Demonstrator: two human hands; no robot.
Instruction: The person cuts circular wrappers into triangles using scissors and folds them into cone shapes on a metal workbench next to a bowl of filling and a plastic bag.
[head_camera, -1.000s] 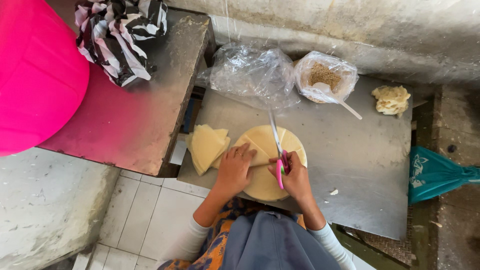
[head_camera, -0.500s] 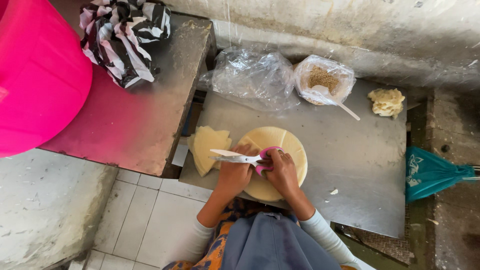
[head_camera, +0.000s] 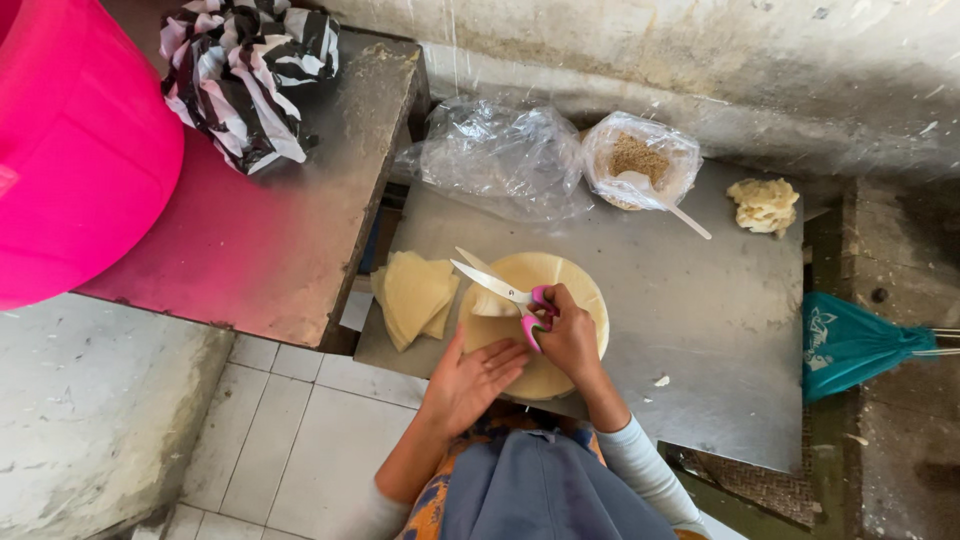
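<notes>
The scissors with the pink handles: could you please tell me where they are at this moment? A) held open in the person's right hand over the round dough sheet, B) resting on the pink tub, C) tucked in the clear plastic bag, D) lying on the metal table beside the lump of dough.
A: the right hand grips the scissors, blades apart, above the round dough sheet.

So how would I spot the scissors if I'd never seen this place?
Find the grey metal table below the wall, then the round pale dough sheet at its near edge. The scissors lie over it in the right hand, the only thing there with pink handles and open blades.
</notes>
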